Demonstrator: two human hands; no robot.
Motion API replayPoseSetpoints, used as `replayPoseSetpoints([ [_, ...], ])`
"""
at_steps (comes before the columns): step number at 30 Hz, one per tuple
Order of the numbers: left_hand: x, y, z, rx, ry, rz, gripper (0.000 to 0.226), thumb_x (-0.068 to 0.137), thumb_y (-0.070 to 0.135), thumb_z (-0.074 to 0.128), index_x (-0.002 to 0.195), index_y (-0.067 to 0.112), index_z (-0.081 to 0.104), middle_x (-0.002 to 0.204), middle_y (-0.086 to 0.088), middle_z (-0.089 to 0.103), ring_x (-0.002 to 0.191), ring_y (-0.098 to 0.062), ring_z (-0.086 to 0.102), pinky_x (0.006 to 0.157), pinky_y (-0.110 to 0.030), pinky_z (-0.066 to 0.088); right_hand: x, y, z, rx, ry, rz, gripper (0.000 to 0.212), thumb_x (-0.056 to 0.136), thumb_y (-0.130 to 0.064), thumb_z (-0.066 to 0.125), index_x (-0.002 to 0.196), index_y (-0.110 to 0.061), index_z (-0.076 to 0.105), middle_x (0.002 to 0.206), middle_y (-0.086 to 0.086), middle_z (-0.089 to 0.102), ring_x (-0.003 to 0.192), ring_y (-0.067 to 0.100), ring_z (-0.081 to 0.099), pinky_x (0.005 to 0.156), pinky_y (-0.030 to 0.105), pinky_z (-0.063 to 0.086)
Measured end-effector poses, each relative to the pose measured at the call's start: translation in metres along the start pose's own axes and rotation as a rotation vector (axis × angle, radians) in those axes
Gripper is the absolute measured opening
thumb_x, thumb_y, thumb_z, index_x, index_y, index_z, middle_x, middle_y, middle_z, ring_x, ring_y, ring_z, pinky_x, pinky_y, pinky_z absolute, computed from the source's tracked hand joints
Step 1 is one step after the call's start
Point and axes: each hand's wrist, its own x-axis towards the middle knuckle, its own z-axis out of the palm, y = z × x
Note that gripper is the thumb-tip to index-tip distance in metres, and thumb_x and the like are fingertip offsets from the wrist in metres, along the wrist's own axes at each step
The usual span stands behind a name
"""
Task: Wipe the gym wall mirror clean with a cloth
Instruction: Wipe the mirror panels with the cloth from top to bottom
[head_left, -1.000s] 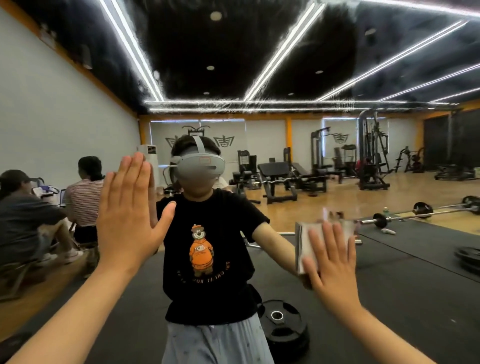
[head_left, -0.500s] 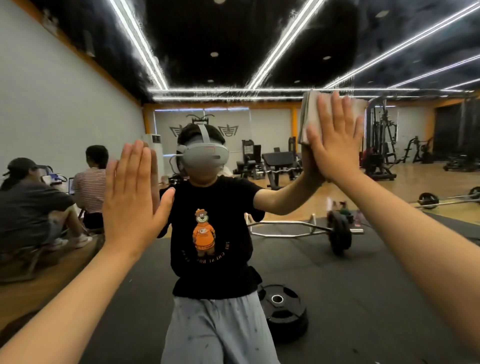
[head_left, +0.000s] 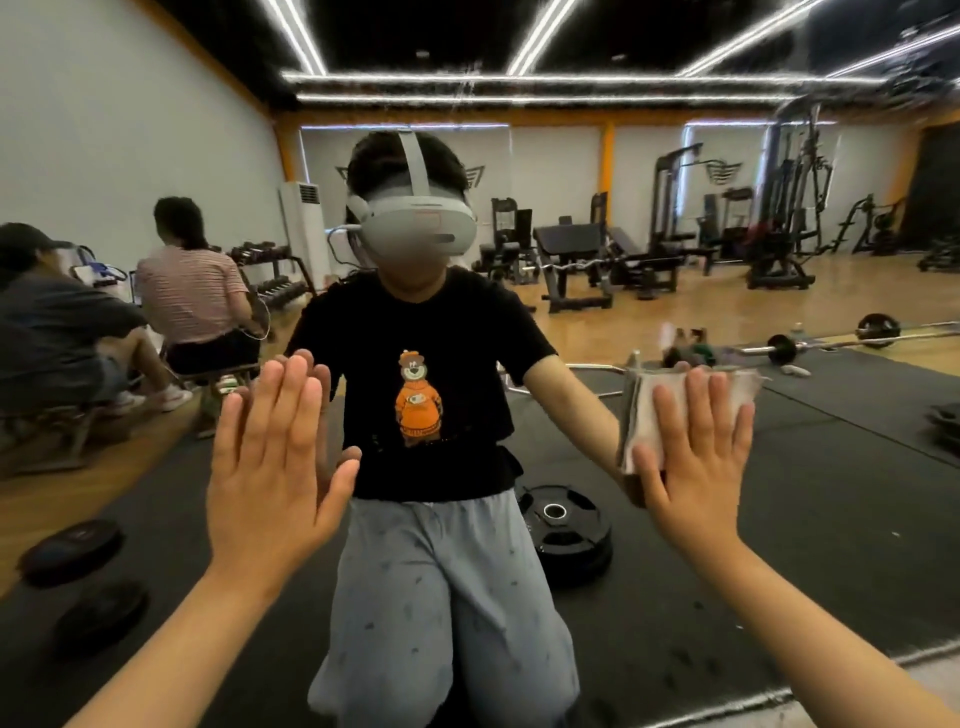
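White cloth (head_left: 649, 410) is back down, our right hand (head_left: 696, 467) spread flat on it. Left hand (head_left: 270, 467) spread on the mirror (head_left: 831, 519); one pass done, we reckon.

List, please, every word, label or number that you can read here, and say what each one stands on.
No text here can be read with certainty.
T-shirt: a curved line of small lettering under the bear print, too blurred to read.
Wall emblem: a winged logo, with no legible words.
Weight plate: no lettering can be made out.
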Motion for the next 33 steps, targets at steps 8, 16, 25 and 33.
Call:
replayPoseSetpoints([
  [8,-0.001,0.001,0.002,-0.017,-0.019,-0.016,0.071,0.101,0.042,0.026,0.158,0.008,0.001,0.166,-0.004,-0.010,0.153,-0.021,-0.003,0.124,-0.043,0.001,0.057,-0.116,0.003,0.064,0.057,0.086,0.061,0.103,-0.041,0.030,0.157,-0.024,0.009,0.163,0.012,0.016,0.151,0.028,0.004,0.120,0.059,0.004],
  [16,0.000,-0.008,-0.012,-0.334,0.090,-0.133,0.069,0.100,0.030,0.031,0.157,0.005,0.002,0.165,-0.005,-0.007,0.153,-0.023,-0.005,0.123,-0.045,-0.003,0.085,-0.241,0.007,0.125,-0.005,-0.191,0.055,0.103,-0.045,0.040,0.154,-0.028,0.030,0.164,0.003,0.017,0.153,0.024,0.011,0.122,0.055,0.005],
  [25,-0.003,-0.009,-0.009,-0.122,-0.011,-0.122,0.067,0.101,0.033,0.029,0.154,-0.005,0.012,0.160,-0.028,0.011,0.151,-0.023,-0.010,0.123,-0.046,-0.003,-0.070,-0.187,0.044,0.067,-0.075,-0.301,0.054,0.102,-0.045,0.037,0.154,-0.032,0.029,0.167,-0.004,0.007,0.153,0.019,0.008,0.123,0.050,0.001],
  [33,-0.002,-0.005,-0.003,-0.020,0.012,-0.149,0.070,0.104,0.042,0.023,0.153,-0.006,0.012,0.158,-0.031,0.013,0.150,-0.024,-0.008,0.123,-0.047,-0.001,-0.105,-0.145,0.039,0.048,-0.150,-0.278,0.052,0.106,-0.041,0.028,0.156,-0.038,0.017,0.166,-0.010,0.002,0.153,0.012,0.005,0.123,0.043,-0.002],
])
